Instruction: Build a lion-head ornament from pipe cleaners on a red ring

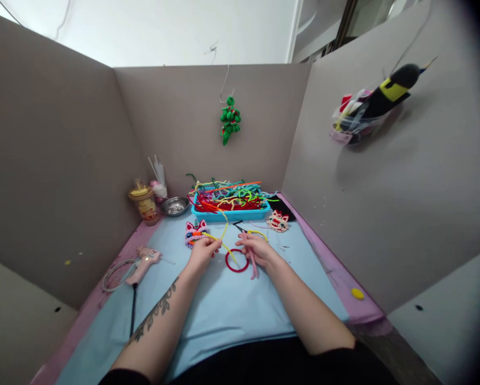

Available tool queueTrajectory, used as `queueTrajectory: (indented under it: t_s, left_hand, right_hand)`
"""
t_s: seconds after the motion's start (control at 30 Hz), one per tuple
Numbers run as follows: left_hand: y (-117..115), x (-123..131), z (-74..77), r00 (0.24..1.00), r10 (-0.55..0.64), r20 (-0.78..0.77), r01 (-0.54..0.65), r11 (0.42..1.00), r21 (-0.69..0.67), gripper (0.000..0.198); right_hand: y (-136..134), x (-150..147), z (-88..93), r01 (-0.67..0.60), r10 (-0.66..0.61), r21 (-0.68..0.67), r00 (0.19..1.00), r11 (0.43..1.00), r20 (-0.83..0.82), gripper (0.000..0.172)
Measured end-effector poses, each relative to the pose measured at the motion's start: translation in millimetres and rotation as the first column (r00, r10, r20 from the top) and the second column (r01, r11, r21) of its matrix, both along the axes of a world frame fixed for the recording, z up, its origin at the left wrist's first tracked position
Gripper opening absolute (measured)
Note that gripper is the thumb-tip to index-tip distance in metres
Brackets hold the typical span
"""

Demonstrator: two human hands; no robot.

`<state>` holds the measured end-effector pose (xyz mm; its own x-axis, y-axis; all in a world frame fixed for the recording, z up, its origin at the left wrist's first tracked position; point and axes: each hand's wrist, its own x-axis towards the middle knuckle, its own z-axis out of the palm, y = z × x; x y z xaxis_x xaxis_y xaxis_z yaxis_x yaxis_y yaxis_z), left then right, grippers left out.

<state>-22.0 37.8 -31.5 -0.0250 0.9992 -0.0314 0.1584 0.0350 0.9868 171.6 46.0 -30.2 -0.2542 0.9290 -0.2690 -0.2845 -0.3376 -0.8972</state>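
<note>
My left hand [206, 251] pinches a thin yellow pipe cleaner [229, 251]; one end sticks up and another part slants down across a dark red ring [237, 271]. The ring lies on the blue cloth between my hands. My right hand [260, 249] is closed around pink-handled pliers [253, 264], their dark tips pointing away from me. Just behind that hand lies a curved yellow strand [259, 233]. Beyond my left hand sits a pink and orange animal-face craft [195, 234] with pointed ears.
A blue tray [232, 216] heaped with coloured pipe cleaners stands at the back. Left are a metal bowl [175, 206], a lidded cup [144, 203] and a pink glue gun [144, 264]. A cream and red craft [278, 221] lies right. Grey panels enclose the table.
</note>
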Motion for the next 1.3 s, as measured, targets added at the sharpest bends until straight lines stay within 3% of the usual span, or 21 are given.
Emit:
queueTrajectory:
  t_s: [0.2, 0.4, 0.7, 0.97, 1.17, 1.3]
  left_hand:
    - [0, 1, -4.7, 0.999, -0.033, -0.012, 0.033, 0.999, -0.009, 0.036]
    - [0, 4, -11.0, 0.996, -0.087, 0.004, 0.087, 0.996, 0.011, 0.037]
    - [-5, 9, -5.3, 0.991, -0.125, -0.041, 0.126, 0.992, 0.027, 0.034]
    - [-6, 9, -6.2, 0.988, -0.147, -0.046, 0.149, 0.988, 0.042, 0.036]
    - [-2, 6, -3.9, 0.993, -0.035, 0.110, 0.039, 0.999, -0.031, 0.035]
    - [-2, 5, 1.5, 0.967, -0.024, 0.255, 0.067, 0.985, -0.161, 0.031]
  right_hand:
    - [-3, -3, -1.9, -0.030, 0.029, 0.067, 1.000, 0.997, 0.007, 0.032]
    - [-14, -23, -7.4, -0.151, 0.137, 0.209, 0.987, 0.966, 0.081, 0.031]
    - [-18, -31, -4.6, -0.072, 0.030, 0.216, 0.981, 0.974, 0.190, 0.013]
    - [-17, -30, -4.4, -0.089, 0.048, 0.227, 0.983, 0.970, 0.180, 0.014]
    - [-18, -28, -2.5, -0.146, 0.125, 0.193, 0.985, 0.970, 0.118, 0.021]
    - [-17, -27, -5.9, -0.150, 0.132, 0.186, 0.986, 0.971, 0.104, 0.022]
